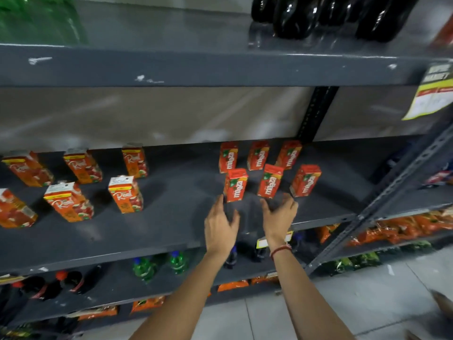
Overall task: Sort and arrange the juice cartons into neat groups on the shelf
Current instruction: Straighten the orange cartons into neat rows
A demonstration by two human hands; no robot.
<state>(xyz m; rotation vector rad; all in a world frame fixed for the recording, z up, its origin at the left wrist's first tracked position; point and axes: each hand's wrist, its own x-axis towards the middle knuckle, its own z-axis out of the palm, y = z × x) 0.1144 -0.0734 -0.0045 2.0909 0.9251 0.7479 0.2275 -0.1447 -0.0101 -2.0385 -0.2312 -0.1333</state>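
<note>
On the dark grey shelf (171,222), several orange Real juice cartons (125,194) stand spaced out in two rows at the left. Several smaller red Maaza cartons (235,184) stand in two rows at the right; the front row includes one carton (270,180) in the middle and another (305,180) at the right. My left hand (220,227) is open just below and left of the front-left Maaza carton, fingertips close to it. My right hand (279,217) is open below the middle front Maaza carton, holding nothing.
Above, a shelf holds dark bottles (294,15) and green bottles (36,20). Below stand green bottles (144,268) and dark cola bottles (49,285). A yellow price sign (434,94) hangs at the upper right. A slanted metal upright (382,195) divides this rack from orange snack packets (404,229).
</note>
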